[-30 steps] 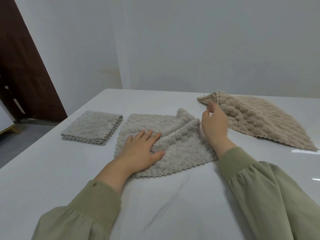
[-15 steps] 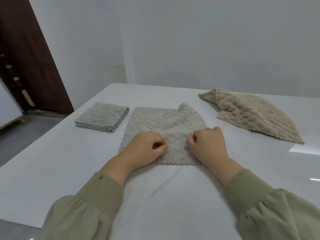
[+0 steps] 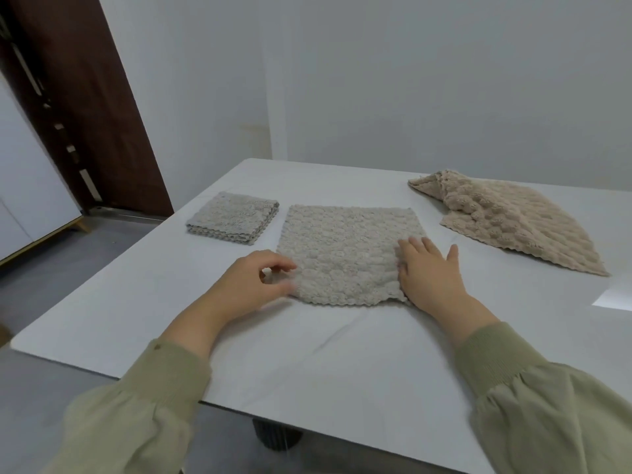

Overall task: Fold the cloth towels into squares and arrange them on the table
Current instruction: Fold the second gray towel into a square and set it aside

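Observation:
A grey textured towel (image 3: 345, 248) lies flat on the white table (image 3: 307, 357), folded once into a broad rectangle. My left hand (image 3: 253, 285) pinches its near left corner between thumb and fingers. My right hand (image 3: 429, 273) rests flat on its near right edge with the fingers spread. A smaller grey towel (image 3: 232, 217), folded into a thick square, lies to the left of it. A beige towel (image 3: 506, 220) lies loose and rumpled at the back right.
The table's left edge and near edge drop to a grey floor. A dark brown door (image 3: 85, 107) stands at the left, and a pale wall runs behind the table. A dark table leg (image 3: 273, 436) shows below the near edge.
The grey towel's bunched far corner has been spread flat. My hands slid apart from the middle of the near edge to its two corners. The view has pulled back.

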Tool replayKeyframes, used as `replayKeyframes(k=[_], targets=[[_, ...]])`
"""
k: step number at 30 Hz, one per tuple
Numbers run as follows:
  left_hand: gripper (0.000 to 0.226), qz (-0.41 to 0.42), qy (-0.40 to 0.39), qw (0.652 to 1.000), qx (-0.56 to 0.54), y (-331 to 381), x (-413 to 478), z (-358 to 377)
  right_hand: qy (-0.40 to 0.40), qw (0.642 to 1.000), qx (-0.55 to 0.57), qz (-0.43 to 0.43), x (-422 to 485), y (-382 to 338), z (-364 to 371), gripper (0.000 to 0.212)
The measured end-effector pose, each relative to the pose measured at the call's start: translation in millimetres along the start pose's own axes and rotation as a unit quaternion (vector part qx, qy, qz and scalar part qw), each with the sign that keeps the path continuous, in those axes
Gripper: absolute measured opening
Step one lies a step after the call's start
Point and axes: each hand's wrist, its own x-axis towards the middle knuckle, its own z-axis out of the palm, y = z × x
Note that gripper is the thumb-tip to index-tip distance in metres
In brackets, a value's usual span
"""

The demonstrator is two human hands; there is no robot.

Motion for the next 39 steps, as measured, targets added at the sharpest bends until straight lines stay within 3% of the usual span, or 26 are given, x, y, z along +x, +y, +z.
replayKeyframes(k=[2,4,9,13,18,23,25,28,32,37,39], targets=[[0.057,0.046,-0.039,0.992,0.111,-3,-2,6,0.039,0.999,0.023,-0.015,-2,-8,-1,0.048],[0.067,0.073,-0.023,0.984,0.161,-1,1,18,0.065,0.995,0.073,-0.024,-5,-22,-2,0.043],[0.041,0.143,0.043,0.964,0.221,14,15,39,0.031,0.991,0.121,-0.058,-17,-67,3,0.032],[0.025,0.161,0.082,0.955,0.234,9,12,40,-0.042,0.994,0.065,-0.074,-20,-76,16,0.053],[0.038,0.159,0.137,0.963,0.171,10,4,29,-0.047,0.993,0.074,-0.074,-21,-73,14,0.053],[0.037,0.058,0.184,0.981,-0.033,12,-8,14,0.103,0.978,0.181,-0.02,-13,-64,7,0.031],[0.032,0.045,0.167,0.985,-0.015,11,-4,14,0.076,0.989,0.124,0.003,-8,-52,7,0.037],[0.022,0.007,0.096,0.994,0.05,8,2,21,-0.036,0.998,0.046,0.029,-2,-36,9,0.045],[0.022,0.02,0.197,0.98,-0.023,31,22,13,0.076,0.993,0.058,0.065,8,-29,-3,0.035],[0.041,-0.056,0.018,0.993,0.1,40,94,20,0.051,0.997,0.045,0.028,43,-24,-17,0.04],[0.042,-0.079,-0.013,0.991,0.106,30,122,29,0.027,0.998,0.043,0.032,65,-20,-18,0.04]])
